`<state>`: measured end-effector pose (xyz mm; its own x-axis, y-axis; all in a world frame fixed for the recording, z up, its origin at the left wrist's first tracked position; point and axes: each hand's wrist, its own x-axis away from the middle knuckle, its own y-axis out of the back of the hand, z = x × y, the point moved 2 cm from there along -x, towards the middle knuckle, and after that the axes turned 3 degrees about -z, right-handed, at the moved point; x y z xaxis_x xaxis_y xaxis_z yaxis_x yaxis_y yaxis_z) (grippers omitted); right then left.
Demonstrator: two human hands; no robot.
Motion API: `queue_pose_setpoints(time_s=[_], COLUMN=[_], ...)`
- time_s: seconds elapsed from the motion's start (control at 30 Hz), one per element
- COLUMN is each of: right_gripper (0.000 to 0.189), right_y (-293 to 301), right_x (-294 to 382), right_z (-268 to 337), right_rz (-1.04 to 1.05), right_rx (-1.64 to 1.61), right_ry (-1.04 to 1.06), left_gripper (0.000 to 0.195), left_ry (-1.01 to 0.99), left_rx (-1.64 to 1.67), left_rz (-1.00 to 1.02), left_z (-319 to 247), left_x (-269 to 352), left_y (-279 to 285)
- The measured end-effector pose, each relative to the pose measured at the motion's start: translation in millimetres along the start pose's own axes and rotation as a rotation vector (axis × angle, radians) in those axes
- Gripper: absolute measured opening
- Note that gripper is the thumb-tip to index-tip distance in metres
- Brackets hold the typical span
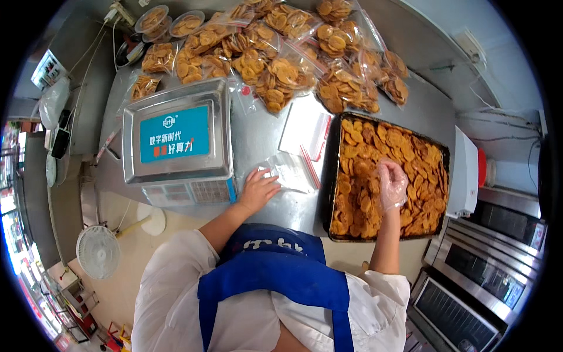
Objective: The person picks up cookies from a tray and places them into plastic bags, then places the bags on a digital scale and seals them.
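My left hand [259, 189], bare and with its fingers apart, rests on the near end of a clear zip-lock bag [292, 171] lying flat on the steel table [259, 145]. No contents show in that bag. In a thin clear plastic glove, my right hand [393, 185] is over a dark baking tray [333, 176] filled with browned round slices [422, 193], which look like crisps. Its fingers are curled; whether they hold any slices is hidden. Just beyond the bag lies a stack of flat zip-lock bags [305, 123] with red-edged seals.
A weighing scale with a steel pan [178, 176] stands left of my left hand. Filled bags of slices [281, 79] are heaped along the back, with round plastic tubs [187, 23] at back left. A white appliance [464, 171] stands right of the tray; a fan [98, 251] is lower left.
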<state>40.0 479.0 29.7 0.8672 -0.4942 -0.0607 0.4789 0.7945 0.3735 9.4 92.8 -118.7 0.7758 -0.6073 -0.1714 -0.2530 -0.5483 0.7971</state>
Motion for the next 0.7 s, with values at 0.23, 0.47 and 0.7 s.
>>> queue_pose_setpoints(time_s=[0.23, 0.47, 0.7], right_gripper=[0.01, 0.01, 0.006], right_y=[-5.5, -19.4, 22.3], right_x=[91.8, 133.6, 176.3], right_z=[3.4, 7.6, 35.8], right_rz=[-0.073, -0.12, -0.201], right_rx=[-0.094, 0.004, 0.051], right_ry=[-0.089, -0.058, 0.019], left_gripper=[0.024, 0.048, 0.015], left_ry=[0.05, -0.503, -0.477], left_rx=[-0.301, -0.279, -0.302], left_rz=[0.345, 0.075, 0.331], left_z=[-39.2, -33.5, -7.8], left_x=[-26.4, -120.9, -165.1], left_y=[34.0, -15.3, -9.8])
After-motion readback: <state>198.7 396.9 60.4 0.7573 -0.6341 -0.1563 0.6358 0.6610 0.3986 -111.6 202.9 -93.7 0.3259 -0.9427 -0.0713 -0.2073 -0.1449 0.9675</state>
